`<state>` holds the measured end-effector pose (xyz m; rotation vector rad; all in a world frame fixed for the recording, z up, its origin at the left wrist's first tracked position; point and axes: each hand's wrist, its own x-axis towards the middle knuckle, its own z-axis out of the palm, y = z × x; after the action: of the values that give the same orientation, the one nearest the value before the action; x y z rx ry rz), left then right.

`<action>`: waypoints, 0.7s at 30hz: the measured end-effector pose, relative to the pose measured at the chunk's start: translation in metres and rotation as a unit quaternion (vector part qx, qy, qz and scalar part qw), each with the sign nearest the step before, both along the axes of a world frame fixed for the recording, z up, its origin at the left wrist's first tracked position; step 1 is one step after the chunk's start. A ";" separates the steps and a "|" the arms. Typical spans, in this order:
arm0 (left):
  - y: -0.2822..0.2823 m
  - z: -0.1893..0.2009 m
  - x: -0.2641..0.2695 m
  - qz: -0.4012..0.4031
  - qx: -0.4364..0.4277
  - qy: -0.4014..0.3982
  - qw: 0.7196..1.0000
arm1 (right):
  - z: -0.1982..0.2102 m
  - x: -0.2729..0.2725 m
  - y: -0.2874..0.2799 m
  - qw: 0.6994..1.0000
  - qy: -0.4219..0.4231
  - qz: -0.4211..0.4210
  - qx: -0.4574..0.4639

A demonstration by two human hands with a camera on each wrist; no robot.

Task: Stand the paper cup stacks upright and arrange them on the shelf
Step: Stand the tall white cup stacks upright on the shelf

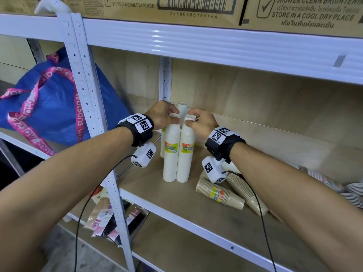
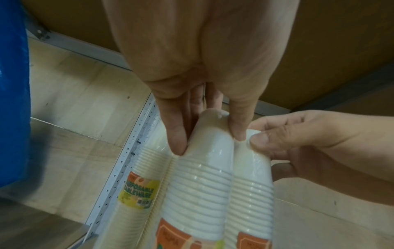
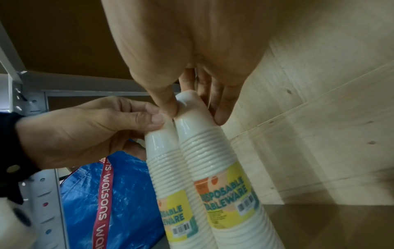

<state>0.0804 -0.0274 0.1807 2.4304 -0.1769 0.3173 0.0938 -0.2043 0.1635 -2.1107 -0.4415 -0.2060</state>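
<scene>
While my left hand (image 1: 161,114) and right hand (image 1: 200,120) each pinch one upright tall white wrapped cup stack (image 1: 171,152) at top, brown paper cup stacks (image 1: 220,194) lie flat nearer my right.

A white perforated-steel shelving rack (image 1: 86,79) is standing with pale plywood boards (image 1: 161,195) forming its levels and a light plywood panel (image 1: 265,107) closing off the back. Brown printed cardboard cartons (image 1: 176,6) are sitting on the level above, while a blue woven plastic bag with pink straps (image 1: 49,99) is resting in the neighbouring bay to the left. Flat pink-and-black packets (image 1: 112,220) are lying on the lower board, and soft overhead light is glaring off the white front beam (image 1: 216,46).
</scene>
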 end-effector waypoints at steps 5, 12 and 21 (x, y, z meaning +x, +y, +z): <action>0.001 0.007 0.007 0.003 0.017 0.005 1.000 | 0.004 0.004 0.000 1.000 -0.005 0.007 -0.003; 0.010 0.023 0.016 0.021 0.002 -0.007 1.000 | 0.014 0.018 0.009 0.999 -0.033 0.000 -0.012; 0.025 0.021 0.025 0.051 0.001 -0.017 0.999 | 0.013 0.031 0.024 0.999 -0.034 0.004 -0.013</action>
<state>0.1058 -0.0020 0.2018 2.4413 -0.0675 0.4041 0.1252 -0.1804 0.1762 -2.1318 -0.4943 -0.2687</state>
